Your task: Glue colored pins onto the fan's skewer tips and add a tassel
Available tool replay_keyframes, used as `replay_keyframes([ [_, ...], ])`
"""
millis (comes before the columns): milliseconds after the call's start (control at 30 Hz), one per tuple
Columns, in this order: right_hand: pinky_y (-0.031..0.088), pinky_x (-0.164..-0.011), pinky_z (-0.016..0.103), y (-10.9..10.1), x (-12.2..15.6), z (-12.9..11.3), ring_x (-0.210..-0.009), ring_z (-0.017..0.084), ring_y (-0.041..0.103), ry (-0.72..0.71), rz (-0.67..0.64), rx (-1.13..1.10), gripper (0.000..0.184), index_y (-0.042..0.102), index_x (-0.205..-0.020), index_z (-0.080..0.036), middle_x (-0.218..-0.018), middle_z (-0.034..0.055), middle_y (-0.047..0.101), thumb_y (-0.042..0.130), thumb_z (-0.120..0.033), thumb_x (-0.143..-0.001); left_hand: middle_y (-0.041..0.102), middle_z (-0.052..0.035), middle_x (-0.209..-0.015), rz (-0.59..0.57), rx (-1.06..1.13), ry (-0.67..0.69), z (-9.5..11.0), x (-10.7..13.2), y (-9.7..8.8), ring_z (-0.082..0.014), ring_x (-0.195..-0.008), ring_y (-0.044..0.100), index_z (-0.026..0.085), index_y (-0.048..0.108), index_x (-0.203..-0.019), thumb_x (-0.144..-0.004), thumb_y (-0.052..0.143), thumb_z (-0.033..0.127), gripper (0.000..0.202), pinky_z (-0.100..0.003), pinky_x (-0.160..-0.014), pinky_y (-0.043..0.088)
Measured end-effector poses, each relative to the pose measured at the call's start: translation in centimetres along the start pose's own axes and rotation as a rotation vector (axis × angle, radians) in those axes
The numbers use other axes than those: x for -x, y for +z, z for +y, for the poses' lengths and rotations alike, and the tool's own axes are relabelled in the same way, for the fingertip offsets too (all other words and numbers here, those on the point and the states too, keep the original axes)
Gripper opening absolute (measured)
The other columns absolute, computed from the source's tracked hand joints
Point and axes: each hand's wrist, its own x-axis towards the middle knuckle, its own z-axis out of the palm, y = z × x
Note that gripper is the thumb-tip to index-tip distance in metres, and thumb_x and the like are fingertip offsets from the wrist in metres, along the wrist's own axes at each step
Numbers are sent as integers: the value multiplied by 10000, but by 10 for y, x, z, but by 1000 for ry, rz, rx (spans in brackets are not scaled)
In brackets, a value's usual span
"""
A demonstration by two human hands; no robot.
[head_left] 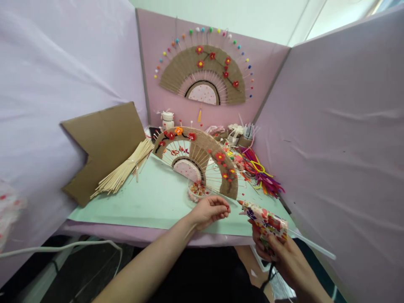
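My left hand (210, 211) is closed in a pinch on a small red bead (227, 208) over the front of the table. Wrapped round a flower-patterned glue gun (267, 221) is my right hand (271, 244); the orange nozzle points left toward the bead, and a clear glue stick (315, 246) sticks out behind. Just beyond my left hand stands a clear round tub (193, 195) of mixed beads. Behind it a brown fan (230, 185) with thin stick ribs, red and orange flowers and a pink-patterned centre stands on the table.
On the left lie a bundle of thin sticks (126, 170) and brown cardboard (107, 134). Coloured pipe cleaners (265, 176) heap at the right. A second fan (179, 69) hangs on the back panel. A white jar (167, 120) stands behind. Side panels (331, 126) enclose the table.
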Motion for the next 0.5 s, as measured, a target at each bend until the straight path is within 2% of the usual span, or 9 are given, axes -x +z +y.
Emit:
replay_keyframes([
  [167,313,-473,243,12,4,11,-542,103,401,-55,-100,34,438,616,-859,-153,-649,19,511,587,-588,-821,651,-23,-655,-5,115,35,1,0,-3,-50,-535,557,100,637,-696,-490,914,300,399,-173,-556,423],
  [300,324,-460,240,22,7,18,-506,96,391,-85,-60,89,466,616,-907,-159,-600,-4,491,585,-613,-809,629,-18,-638,-10,143,22,-2,-2,-6,-51,-538,541,97,639,-702,-506,910,317,400,-171,-553,421],
  [500,313,-433,236,30,12,27,-477,84,360,-109,-17,161,531,595,-951,-158,-602,-15,472,537,-667,-811,597,-14,-662,-25,164,84,-7,-4,-4,-64,-591,517,105,652,-675,-544,894,316,347,-194,-588,407],
])
